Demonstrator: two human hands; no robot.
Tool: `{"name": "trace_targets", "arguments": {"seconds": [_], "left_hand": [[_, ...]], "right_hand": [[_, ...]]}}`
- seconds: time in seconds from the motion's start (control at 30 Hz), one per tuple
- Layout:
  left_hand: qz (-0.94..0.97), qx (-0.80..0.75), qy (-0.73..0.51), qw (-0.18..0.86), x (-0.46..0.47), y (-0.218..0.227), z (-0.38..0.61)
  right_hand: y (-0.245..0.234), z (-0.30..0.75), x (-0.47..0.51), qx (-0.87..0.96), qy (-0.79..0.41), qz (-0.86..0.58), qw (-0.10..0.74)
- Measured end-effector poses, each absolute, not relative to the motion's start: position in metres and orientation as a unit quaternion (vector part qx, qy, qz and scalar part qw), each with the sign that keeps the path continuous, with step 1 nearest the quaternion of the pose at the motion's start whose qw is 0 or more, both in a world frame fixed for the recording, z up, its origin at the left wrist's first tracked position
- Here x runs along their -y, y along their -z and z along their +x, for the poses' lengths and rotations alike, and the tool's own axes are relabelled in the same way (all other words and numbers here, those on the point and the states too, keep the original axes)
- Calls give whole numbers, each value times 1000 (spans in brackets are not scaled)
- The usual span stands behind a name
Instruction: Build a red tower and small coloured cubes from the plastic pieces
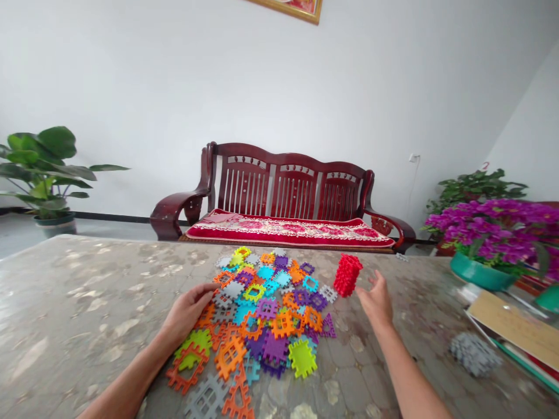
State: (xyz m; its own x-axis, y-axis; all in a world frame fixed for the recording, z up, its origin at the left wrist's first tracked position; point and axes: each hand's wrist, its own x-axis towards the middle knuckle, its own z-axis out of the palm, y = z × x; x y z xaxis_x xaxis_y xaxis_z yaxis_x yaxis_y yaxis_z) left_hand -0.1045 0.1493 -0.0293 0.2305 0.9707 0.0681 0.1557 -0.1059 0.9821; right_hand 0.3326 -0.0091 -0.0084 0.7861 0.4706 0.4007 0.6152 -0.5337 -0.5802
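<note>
A pile of flat, notched plastic building tiles (275,346) in orange, purple, blue, green and grey spreads over the middle of the table. My left hand (191,311) rests at the pile's left edge, fingertips touching or just above the grey tiles; whether a tile is between them is hidden. A stack of red notched tiles (347,274) stands slightly tilted to the right of the pile. Just right of that stack is my right hand (376,299), its thumb and fingers apart, with nothing held. Farther right sits a grey stack of tiles (475,353).
The table (87,308) wears a patterned grey-brown cover. At its right are a teal pot of purple flowers (484,270) and a cardboard piece (515,326) on papers. Beyond the far edge stands a dark red wooden bench (297,174); a leafy plant (52,169) is at left.
</note>
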Motion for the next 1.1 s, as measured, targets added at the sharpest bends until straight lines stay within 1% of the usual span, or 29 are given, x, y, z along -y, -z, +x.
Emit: {"name": "trace_targets", "arguments": {"seconds": [0.13,0.27,0.37,0.53,0.93,1.1], "left_hand": [[616,-458,-420,484,-151,31,-105],[625,-456,-414,479,-151,31,-106],[621,-458,-412,484,-150,30,-106],[621,-462,-410,482,-150,29,-106],[621,-471,-410,474,-150,29,-106],[620,-469,-398,487,-150,31,-107]], "right_hand": [[26,322,5,323,21,-887,329],[25,311,-3,325,22,-907,267],[24,308,-8,319,37,-915,245],[25,309,-12,310,64,-922,224],[26,327,-26,298,79,-928,210],[26,343,-35,287,82,-933,202]]}}
